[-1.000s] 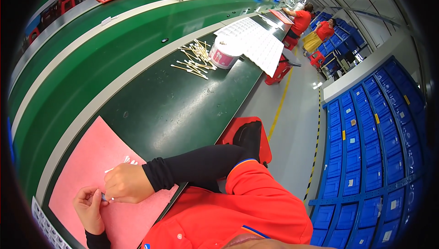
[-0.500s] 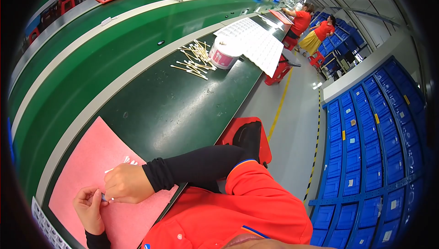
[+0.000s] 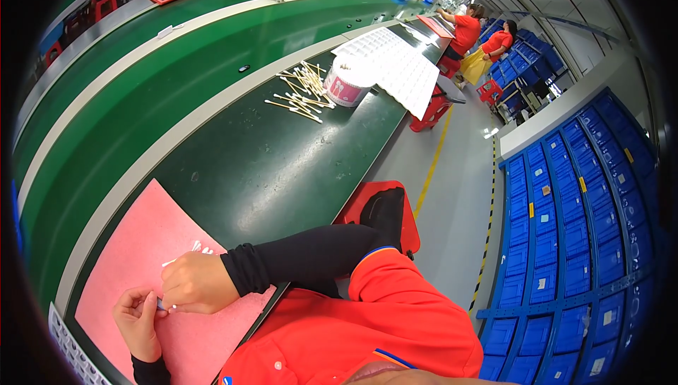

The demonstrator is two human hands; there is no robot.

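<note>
Over the pink mat (image 3: 152, 233) my two hands meet, low on the left. My left hand (image 3: 140, 323) is closed in a pinch on a small bluish-grey piece (image 3: 160, 305), mostly hidden by the fingers. Knuckles up, my right hand (image 3: 192, 284) is curled shut right beside it. A small white tip (image 3: 174, 307) shows under its fingers, like the end of a cotton swab; the rest is covered. Several small white pieces (image 3: 202, 247) lie on the mat just beyond my right hand.
Loose cotton swabs (image 3: 304, 92) lie beside a round pink-and-white tub (image 3: 346, 87) on the dark green table (image 3: 261, 173). Behind it is a white moulded tray (image 3: 395, 63). A green conveyor (image 3: 176, 78) runs along the left. Blue bins (image 3: 551, 244) line the right; co-workers (image 3: 467, 32) are farther off.
My hands have stayed almost exactly where they were. A small black item on the conveyor has shifted slightly left and nearer. The standing person in the distance has moved an arm.
</note>
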